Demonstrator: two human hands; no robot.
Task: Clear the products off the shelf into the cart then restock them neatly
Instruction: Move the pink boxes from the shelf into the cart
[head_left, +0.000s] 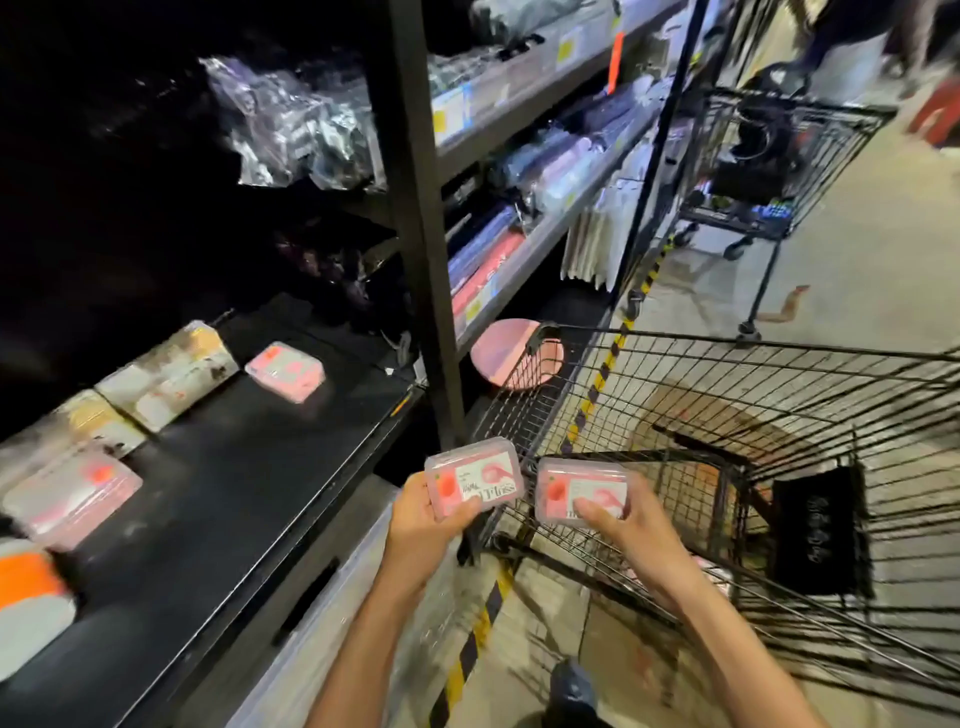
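The left hand (423, 522) grips a pink plastic box (471, 484) by its lower left corner, thumb lying across the label. The right hand (631, 525) grips a second pink box (579, 488) in the same way, thumb on top and fingers curled underneath. The two boxes sit side by side, almost touching, held just above the near corner of the black wire cart (779, 415). The left box is over the gap between the shelf and the cart; the right box is over the cart's rim.

The black shelf (234, 493) to the left still carries some goods. One pink box (284, 371) lies flat toward the back, apart from the rest. Another pink box (72, 496) lies near the left edge, and beside it a row of pale packets (166, 374) leans along the back of the shelf. An orange and white item (28, 597) sits at the near left corner, blurred.

A black bag (818, 535) hangs inside the cart at its near end. A round pink stool (511, 353) stands on the floor just beyond the cart's far left corner. A second cart (769, 156) stands well apart, farther down the aisle. Yellow and black tape (597, 384) runs along the floor below the shelving.
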